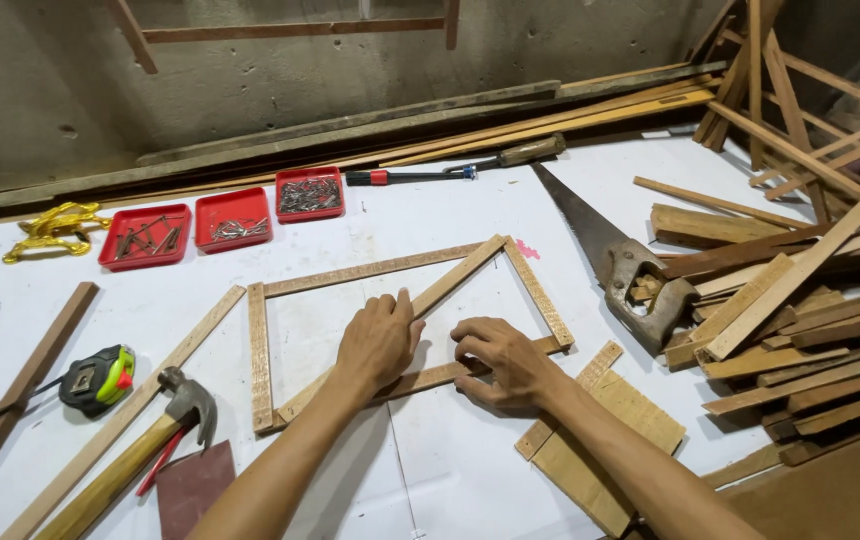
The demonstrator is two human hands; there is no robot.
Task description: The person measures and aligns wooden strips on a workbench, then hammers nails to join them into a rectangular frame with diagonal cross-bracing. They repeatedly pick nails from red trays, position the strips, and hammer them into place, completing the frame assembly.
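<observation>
At the middle of a white worktable (470,200), a person's left hand (378,342) lies flat on a diagonal slat (450,282) laid across a rectangular wooden frame (262,350), while the right hand (498,360) pinches the frame's lower rail (430,380). The joints look loose, so a careless push could skew the corners or slide the slat off its line. A claw hammer (185,405) and tape measure (100,378) wait near the left edge, a handsaw (620,265) toward the right.

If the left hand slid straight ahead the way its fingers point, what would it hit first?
Most likely the diagonal strip of the wooden frame, which the left hand's fingertips already almost touch; depth is hard to judge.
</observation>
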